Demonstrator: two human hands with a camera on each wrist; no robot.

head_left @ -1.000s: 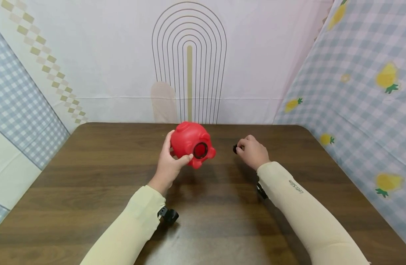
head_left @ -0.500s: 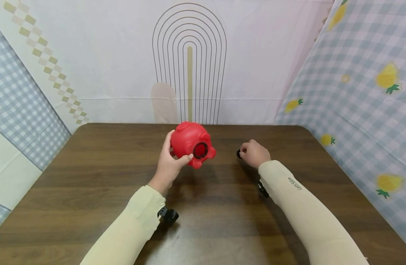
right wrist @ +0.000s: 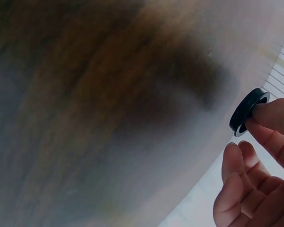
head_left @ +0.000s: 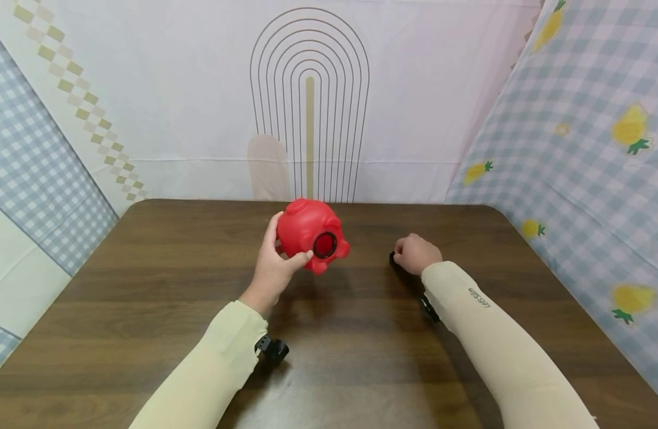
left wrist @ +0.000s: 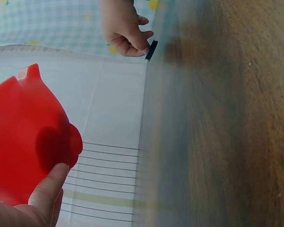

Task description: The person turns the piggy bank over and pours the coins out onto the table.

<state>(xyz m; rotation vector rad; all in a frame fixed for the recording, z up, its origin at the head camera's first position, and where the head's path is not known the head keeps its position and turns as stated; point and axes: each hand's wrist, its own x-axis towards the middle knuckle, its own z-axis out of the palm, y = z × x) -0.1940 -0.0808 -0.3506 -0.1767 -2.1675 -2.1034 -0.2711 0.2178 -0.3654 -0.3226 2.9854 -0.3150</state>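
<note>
My left hand (head_left: 272, 268) grips a red piggy bank (head_left: 303, 223) above the table, its thumb lying beside a round, black-rimmed opening in the belly. In the left wrist view the red piggy bank (left wrist: 19, 142) fills the left side, with the thumb against it. To the right, my right hand (head_left: 418, 255) pinches a black round plug (head_left: 393, 258), apart from the bank. The right wrist view shows the plug (right wrist: 242, 111) between thumb and index finger, tilted, with the other fingers curled below it.
The brown wooden table (head_left: 200, 357) spreads under both hands. A white cloth (head_left: 189, 89) with arch lines hangs behind its far edge. Blue checked cloth (head_left: 586, 196) with yellow fruit prints stands along the right side. A black camera (head_left: 275, 350) is strapped to the left wrist.
The right hand has moved a little towards me and to the right, carrying the black plug. The left hand and the piggy bank have stayed nearly still.
</note>
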